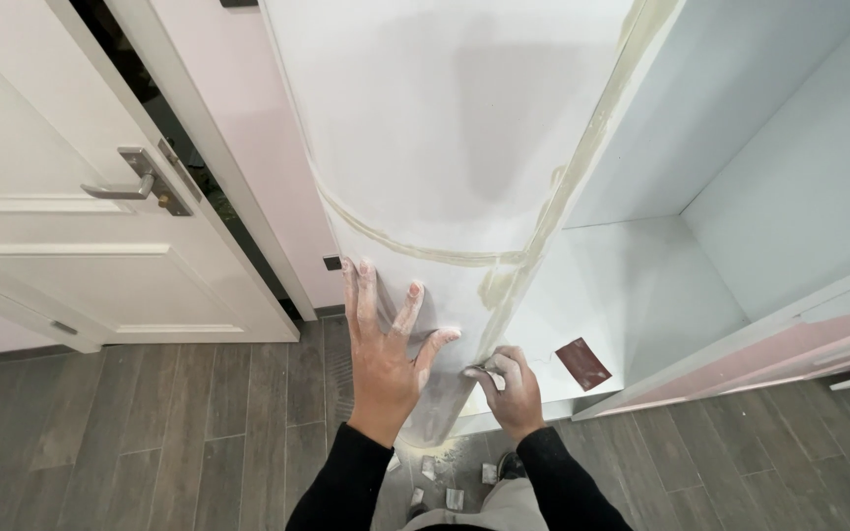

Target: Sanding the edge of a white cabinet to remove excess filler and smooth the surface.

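Head camera is showing the left hand (383, 346) pressing flat, fingers spread, on the white panel (425, 147); the right hand (512, 390) is gripping a sanding block (492, 374) at the panel's edge.

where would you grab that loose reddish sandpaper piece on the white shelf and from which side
Probably by a free corner of the reddish sandpaper piece, coming from above. It lies flat on the white shelf, so nothing offers a side pinch; lift a corner first. It lies just right of the right hand.

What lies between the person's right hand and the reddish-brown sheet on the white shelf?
In the head view, only bare white shelf floor lies between the right hand and the reddish-brown sheet. They are close together but apart.
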